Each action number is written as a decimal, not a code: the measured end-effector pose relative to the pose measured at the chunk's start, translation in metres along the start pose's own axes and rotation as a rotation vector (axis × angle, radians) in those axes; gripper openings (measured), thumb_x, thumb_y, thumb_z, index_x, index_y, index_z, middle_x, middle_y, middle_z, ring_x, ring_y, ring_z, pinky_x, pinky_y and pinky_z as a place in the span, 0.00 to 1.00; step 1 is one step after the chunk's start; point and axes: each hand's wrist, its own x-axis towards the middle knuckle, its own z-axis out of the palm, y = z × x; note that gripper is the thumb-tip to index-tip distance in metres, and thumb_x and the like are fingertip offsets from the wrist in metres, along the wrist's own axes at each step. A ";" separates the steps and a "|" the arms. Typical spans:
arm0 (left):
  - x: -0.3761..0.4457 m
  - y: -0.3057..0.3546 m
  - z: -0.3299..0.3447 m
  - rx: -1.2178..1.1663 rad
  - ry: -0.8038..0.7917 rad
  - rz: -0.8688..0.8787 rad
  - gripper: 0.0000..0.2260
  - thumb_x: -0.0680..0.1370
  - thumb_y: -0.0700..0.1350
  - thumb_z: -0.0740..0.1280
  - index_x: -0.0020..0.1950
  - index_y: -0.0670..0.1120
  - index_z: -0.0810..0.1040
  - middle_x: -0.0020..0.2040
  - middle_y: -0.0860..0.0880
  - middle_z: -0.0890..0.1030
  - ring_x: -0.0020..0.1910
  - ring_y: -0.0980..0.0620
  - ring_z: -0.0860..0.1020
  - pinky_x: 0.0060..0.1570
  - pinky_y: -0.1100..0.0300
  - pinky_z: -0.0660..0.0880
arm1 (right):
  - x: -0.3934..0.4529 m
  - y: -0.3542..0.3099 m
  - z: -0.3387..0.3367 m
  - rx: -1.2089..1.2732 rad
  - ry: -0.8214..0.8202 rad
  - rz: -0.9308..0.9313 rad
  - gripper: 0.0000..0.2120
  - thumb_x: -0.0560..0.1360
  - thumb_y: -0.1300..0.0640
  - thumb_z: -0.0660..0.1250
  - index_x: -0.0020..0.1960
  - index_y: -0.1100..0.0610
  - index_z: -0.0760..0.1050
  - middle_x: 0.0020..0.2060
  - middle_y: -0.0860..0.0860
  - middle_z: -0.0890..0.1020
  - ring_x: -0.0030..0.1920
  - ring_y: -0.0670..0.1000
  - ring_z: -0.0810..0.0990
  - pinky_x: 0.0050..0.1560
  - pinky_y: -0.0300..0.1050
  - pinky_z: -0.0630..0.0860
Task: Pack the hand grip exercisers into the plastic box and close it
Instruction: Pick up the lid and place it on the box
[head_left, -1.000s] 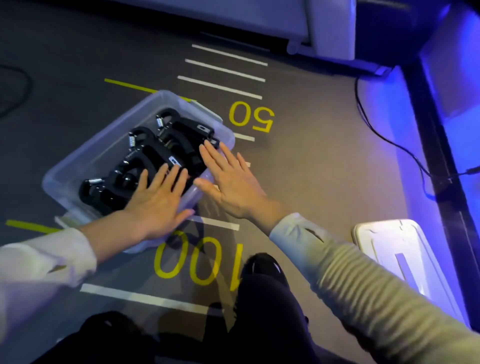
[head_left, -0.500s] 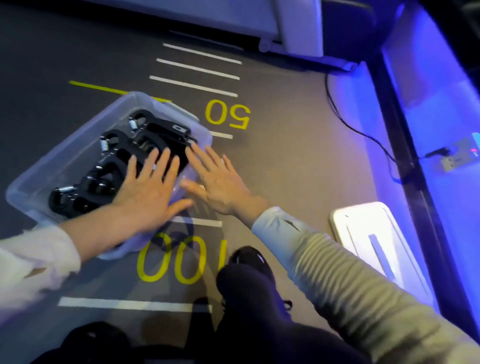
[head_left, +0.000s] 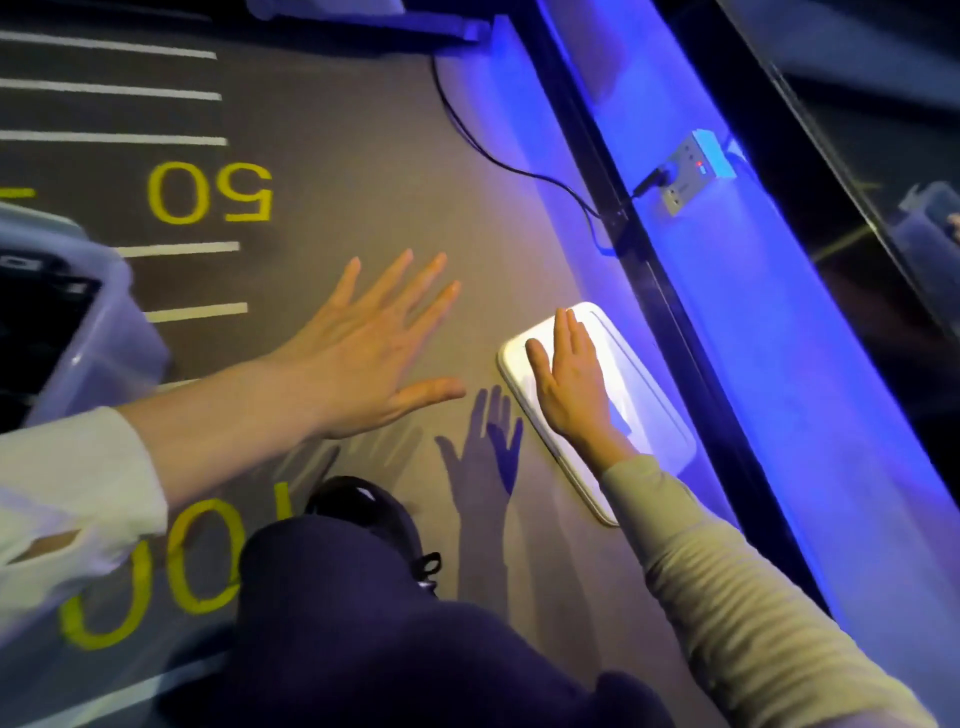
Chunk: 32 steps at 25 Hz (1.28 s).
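The clear plastic box (head_left: 98, 332) sits at the left edge of the view, only its right corner showing, with black hand grip exercisers (head_left: 36, 306) inside. Its white lid (head_left: 649, 384) lies flat on the floor to the right, beside the blue-lit wall. My right hand (head_left: 569, 387) rests flat on the lid with straight fingers. My left hand (head_left: 363, 348) hovers over the floor between box and lid, fingers spread and holding nothing.
The grey floor carries white lines and yellow numbers 50 (head_left: 210, 192) and 100 (head_left: 171, 561). A black cable (head_left: 519, 169) runs to a power socket (head_left: 691, 171) on the wall. My dark-trousered knee and shoe (head_left: 363, 519) are at bottom centre.
Both hands left the box of exercisers and swung right. My right hand now lies on the lid; the view turned right, pushing the box to the left edge.
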 end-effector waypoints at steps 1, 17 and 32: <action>0.009 0.006 0.005 -0.001 -0.014 0.022 0.44 0.67 0.71 0.34 0.76 0.46 0.45 0.77 0.45 0.44 0.75 0.43 0.44 0.69 0.40 0.47 | -0.002 0.016 -0.002 -0.014 -0.004 0.031 0.30 0.81 0.45 0.51 0.77 0.60 0.48 0.77 0.54 0.52 0.76 0.54 0.50 0.74 0.47 0.48; 0.035 0.049 0.086 -0.073 -0.045 0.204 0.29 0.66 0.55 0.73 0.62 0.40 0.75 0.57 0.41 0.79 0.54 0.44 0.80 0.51 0.50 0.77 | 0.021 0.143 0.035 -0.280 -0.190 0.312 0.13 0.78 0.58 0.58 0.61 0.62 0.67 0.60 0.59 0.69 0.57 0.62 0.73 0.47 0.53 0.73; -0.005 0.010 0.065 0.069 -0.090 -0.045 0.27 0.72 0.60 0.60 0.62 0.42 0.76 0.64 0.39 0.74 0.64 0.41 0.73 0.64 0.41 0.63 | 0.061 0.112 0.013 -0.257 -0.102 0.114 0.10 0.68 0.57 0.70 0.40 0.61 0.69 0.34 0.57 0.77 0.38 0.61 0.78 0.36 0.43 0.67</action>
